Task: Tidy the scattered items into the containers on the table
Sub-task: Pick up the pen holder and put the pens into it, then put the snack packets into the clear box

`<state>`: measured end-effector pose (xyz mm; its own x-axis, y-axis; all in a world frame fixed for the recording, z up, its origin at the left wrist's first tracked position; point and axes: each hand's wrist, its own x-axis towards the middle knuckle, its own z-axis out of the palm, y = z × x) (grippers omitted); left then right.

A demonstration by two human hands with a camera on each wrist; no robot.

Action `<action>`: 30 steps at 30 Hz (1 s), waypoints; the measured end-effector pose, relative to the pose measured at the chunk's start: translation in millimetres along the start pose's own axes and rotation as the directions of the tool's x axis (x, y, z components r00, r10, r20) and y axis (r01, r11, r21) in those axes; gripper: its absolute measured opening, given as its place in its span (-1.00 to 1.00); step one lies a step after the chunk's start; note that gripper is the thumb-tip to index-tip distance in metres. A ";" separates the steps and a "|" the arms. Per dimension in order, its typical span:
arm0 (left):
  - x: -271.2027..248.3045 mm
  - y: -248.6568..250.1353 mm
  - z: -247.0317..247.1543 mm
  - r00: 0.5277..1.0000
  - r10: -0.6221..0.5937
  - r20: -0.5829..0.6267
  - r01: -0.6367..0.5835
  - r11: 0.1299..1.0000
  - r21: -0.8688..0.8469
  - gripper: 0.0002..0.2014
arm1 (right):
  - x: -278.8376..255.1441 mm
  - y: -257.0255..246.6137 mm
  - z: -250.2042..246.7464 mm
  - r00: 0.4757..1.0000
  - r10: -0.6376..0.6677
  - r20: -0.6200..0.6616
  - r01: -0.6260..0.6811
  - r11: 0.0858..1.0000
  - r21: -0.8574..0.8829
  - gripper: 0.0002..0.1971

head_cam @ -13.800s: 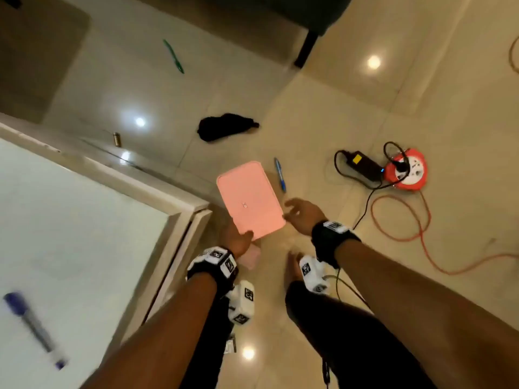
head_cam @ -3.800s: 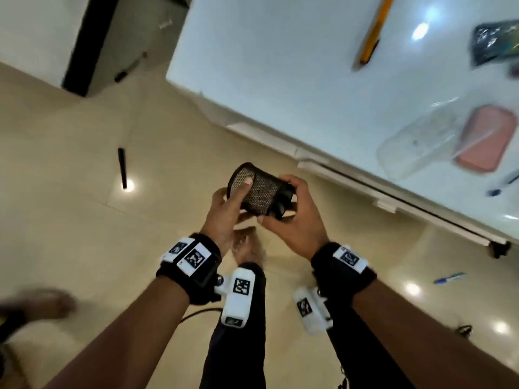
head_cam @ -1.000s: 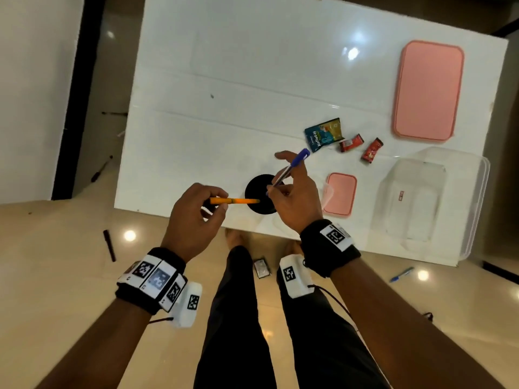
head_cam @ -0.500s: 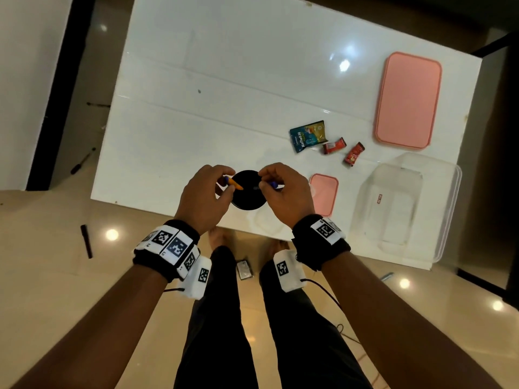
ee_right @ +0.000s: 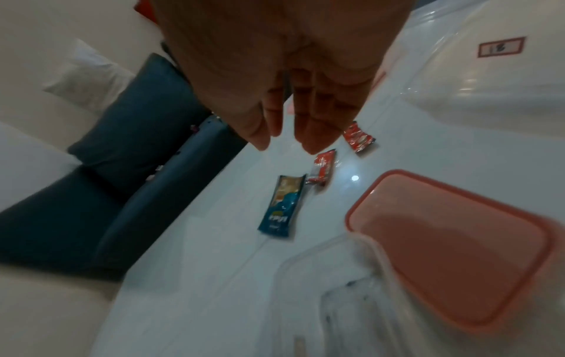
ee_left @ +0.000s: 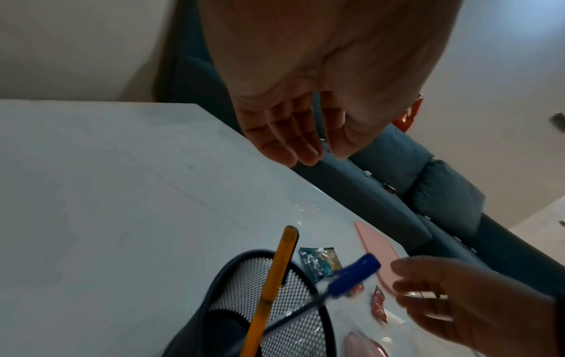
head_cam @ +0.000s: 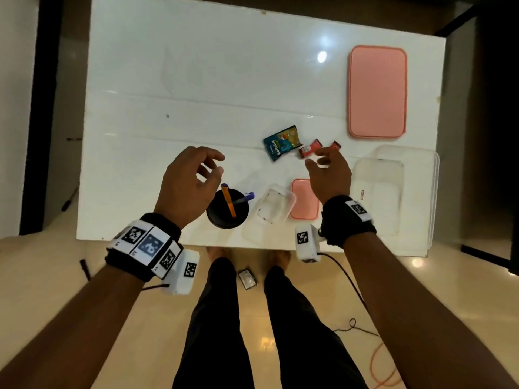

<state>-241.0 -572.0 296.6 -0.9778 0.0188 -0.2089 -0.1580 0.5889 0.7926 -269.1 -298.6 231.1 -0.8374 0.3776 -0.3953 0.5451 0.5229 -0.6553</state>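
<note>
A black mesh pen cup (head_cam: 227,209) (ee_left: 269,311) stands near the table's front edge with an orange pen (head_cam: 229,204) (ee_left: 270,287) and a blue pen (head_cam: 243,198) (ee_left: 351,277) in it. My left hand (head_cam: 193,178) (ee_left: 302,135) hovers empty just left of and above the cup, fingers relaxed. My right hand (head_cam: 327,169) (ee_right: 287,135) hovers empty over the table, fingers straight, close to two red sachets (head_cam: 309,148) (ee_right: 322,169) and a blue packet (head_cam: 282,143) (ee_right: 282,207).
A small clear box (head_cam: 273,209) and its pink lid (head_cam: 304,200) (ee_right: 452,246) lie right of the cup. A large clear tub (head_cam: 393,192) sits at the right edge, its big pink lid (head_cam: 377,91) behind. Small items lie on the floor.
Both pens have been let go into the cup. The left hand has lifted away to the left, and the right hand has moved right toward the sachets.
</note>
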 end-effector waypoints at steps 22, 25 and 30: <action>203.5 10.1 158.4 0.684 -0.165 0.710 -0.437 0.687 0.580 -0.24 | 99.3 29.8 25.4 0.982 0.179 0.067 -0.163 0.967 -0.197 -0.76; 197.8 14.4 168.8 0.702 -0.146 0.697 -0.478 0.629 0.613 -0.36 | 101.7 30.3 22.5 0.979 0.181 0.097 -0.161 0.970 -0.183 -0.78; 200.2 16.9 169.9 0.728 -0.161 0.666 -0.443 0.631 0.637 -0.57 | 92.7 29.2 15.8 0.981 0.139 0.139 -0.128 0.988 -0.083 -0.83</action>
<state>-415.9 -421.0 170.8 -0.5943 0.4574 -0.6615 0.4216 0.8776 0.2280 -331.4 -260.4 165.2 -0.7511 0.3366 -0.5679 0.6494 0.5317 -0.5437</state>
